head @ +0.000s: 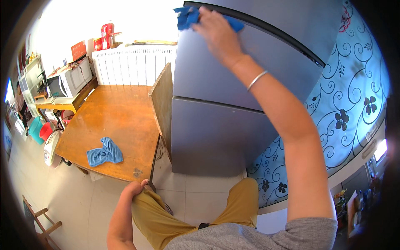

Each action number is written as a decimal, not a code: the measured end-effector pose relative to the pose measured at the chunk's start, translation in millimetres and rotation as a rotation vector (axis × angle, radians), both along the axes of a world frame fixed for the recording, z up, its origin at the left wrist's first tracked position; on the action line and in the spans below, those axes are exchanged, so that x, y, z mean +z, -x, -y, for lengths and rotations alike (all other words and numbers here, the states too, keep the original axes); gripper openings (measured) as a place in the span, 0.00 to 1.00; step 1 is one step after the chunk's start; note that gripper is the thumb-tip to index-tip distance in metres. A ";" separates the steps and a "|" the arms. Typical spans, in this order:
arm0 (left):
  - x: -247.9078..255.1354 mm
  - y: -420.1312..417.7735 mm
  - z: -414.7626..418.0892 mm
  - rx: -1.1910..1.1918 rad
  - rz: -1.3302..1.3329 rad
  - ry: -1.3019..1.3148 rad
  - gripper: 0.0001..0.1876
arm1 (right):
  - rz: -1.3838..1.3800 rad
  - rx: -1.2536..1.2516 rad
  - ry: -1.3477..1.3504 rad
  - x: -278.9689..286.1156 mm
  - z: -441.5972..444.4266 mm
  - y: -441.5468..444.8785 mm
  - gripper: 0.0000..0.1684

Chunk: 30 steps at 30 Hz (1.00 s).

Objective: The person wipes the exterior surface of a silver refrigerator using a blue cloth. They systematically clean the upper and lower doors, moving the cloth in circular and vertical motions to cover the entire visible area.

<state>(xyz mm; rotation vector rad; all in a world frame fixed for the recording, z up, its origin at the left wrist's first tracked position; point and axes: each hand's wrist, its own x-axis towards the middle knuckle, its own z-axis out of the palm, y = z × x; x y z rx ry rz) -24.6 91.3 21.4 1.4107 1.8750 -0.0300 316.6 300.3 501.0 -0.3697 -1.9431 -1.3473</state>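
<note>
My right hand (220,36), a little blurred, presses a dark blue cloth (187,18) against the upper part of a grey refrigerator door (215,75), just below its black trim strip (265,26). Cloth shows on both sides of the hand. My left hand (136,187) is low, by the near corner of the wooden table (125,109) and over my knee. Its thumb shows, but the other fingers are hidden, and I cannot tell whether it rests on the table or the knee. A lighter blue cloth (106,153) lies crumpled on the table.
A wooden board (162,109) stands upright between table and refrigerator. Behind are a white radiator (134,65) and a microwave (68,78). Buckets (36,129) and a wooden stool (47,218) stand left. A flower-patterned panel (350,109) is at right. Another person (21,104) is far left.
</note>
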 end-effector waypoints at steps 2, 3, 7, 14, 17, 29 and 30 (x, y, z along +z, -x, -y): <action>-7.4 3.9 0.5 0.025 -0.027 -0.017 0.46 | 0.091 0.025 0.058 -51.1 -0.2 6.7 0.11; -10.2 5.6 2.6 0.037 -0.040 -0.025 0.46 | 0.156 0.044 0.114 -77.3 5.7 7.9 0.11; 13.2 -10.5 2.2 0.005 -0.026 0.003 0.45 | 0.443 0.027 0.372 -161.0 25.7 -29.3 0.10; -2.5 2.0 -1.0 0.022 -0.009 0.025 0.45 | 0.205 -0.082 -0.044 -44.9 16.8 -26.1 0.06; -2.1 -2.4 -3.9 0.021 -0.015 0.028 0.45 | -0.069 -0.090 -0.216 21.2 10.3 -43.2 0.12; -3.2 0.0 -2.8 0.008 0.005 -0.003 0.44 | 0.448 -0.007 0.308 -159.5 34.9 -74.9 0.09; -1.4 0.2 -2.3 -0.003 0.009 0.006 0.45 | 0.428 -0.027 0.247 -146.3 34.4 -79.8 0.09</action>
